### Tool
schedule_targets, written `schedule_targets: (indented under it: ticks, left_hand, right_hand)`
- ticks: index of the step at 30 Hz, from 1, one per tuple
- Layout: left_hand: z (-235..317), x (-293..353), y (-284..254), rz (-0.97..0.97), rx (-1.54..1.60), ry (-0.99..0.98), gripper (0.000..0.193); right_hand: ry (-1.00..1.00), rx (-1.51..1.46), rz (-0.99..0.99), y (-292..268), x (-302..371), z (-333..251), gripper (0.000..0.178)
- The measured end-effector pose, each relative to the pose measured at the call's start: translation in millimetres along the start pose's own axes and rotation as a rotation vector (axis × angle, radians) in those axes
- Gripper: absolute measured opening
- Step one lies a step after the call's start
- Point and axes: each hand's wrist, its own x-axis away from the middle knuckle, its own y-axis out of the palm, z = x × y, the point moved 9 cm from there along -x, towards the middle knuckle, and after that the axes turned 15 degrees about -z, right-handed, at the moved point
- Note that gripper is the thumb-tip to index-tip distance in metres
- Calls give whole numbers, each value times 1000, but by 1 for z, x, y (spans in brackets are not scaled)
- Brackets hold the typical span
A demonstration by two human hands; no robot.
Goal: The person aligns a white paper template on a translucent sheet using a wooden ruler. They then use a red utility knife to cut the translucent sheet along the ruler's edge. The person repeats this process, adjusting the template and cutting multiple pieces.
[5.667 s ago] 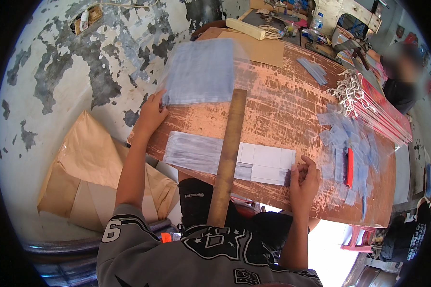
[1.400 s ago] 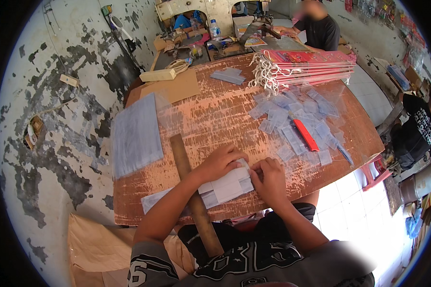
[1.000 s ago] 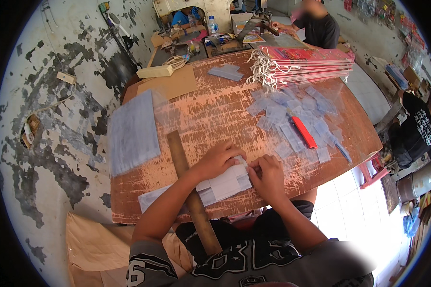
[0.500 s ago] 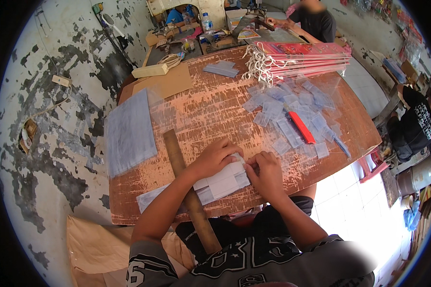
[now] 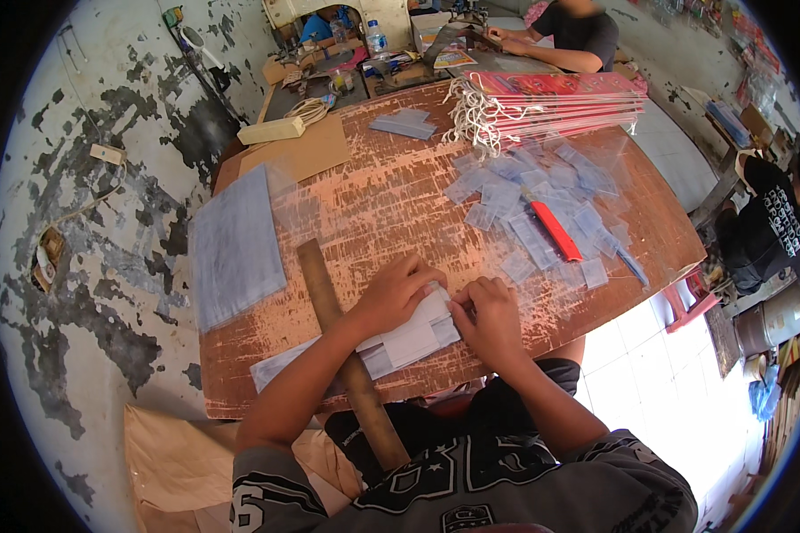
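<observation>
White paper pieces (image 5: 415,339) lie on a clear plastic strip (image 5: 280,364) near the front edge of the table. My left hand (image 5: 402,293) is bent over the far edge of the paper, thumb and fingertips closed on it. At the paper's right end, my right hand (image 5: 489,318) has its thumb and forefinger pinched together against the edge; what lies between them is too small to make out. A long brown flat bar (image 5: 336,324), like a ruler, slants under my left forearm, across the strip and over the table edge.
Loose clear plastic pieces (image 5: 507,191) lie at the right, with a red-handled cutter (image 5: 556,233) on them. Behind is a stack of red corded items (image 5: 551,102). A plastic sheet stack (image 5: 238,249), cardboard (image 5: 320,153) and a pale block (image 5: 271,131) occupy the left. Another person (image 5: 578,35) sits beyond.
My hands stay at the paper with only small finger shifts; the paper's far end shows a little more. The person beyond has moved their arms. The whole view has shifted slightly.
</observation>
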Motion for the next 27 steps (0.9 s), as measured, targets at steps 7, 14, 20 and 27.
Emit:
schedule_targets:
  ticks: [7,14,20,27]
  left_hand:
    - [3,3,-1,34,-32,44,24]
    - [2,5,1,41,-53,54,25]
    - [-1,4,1,35,-56,48,25]
    - [0,2,0,60,-76,49,24]
  right_hand:
    - [-10,-10,9,1,0,0,14]
    - [-7,-2,-4,-2,1,-3,14]
    - [-11,2,-4,-1,0,-4,14]
    - [-19,-17,-20,-2,-1,-3,18]
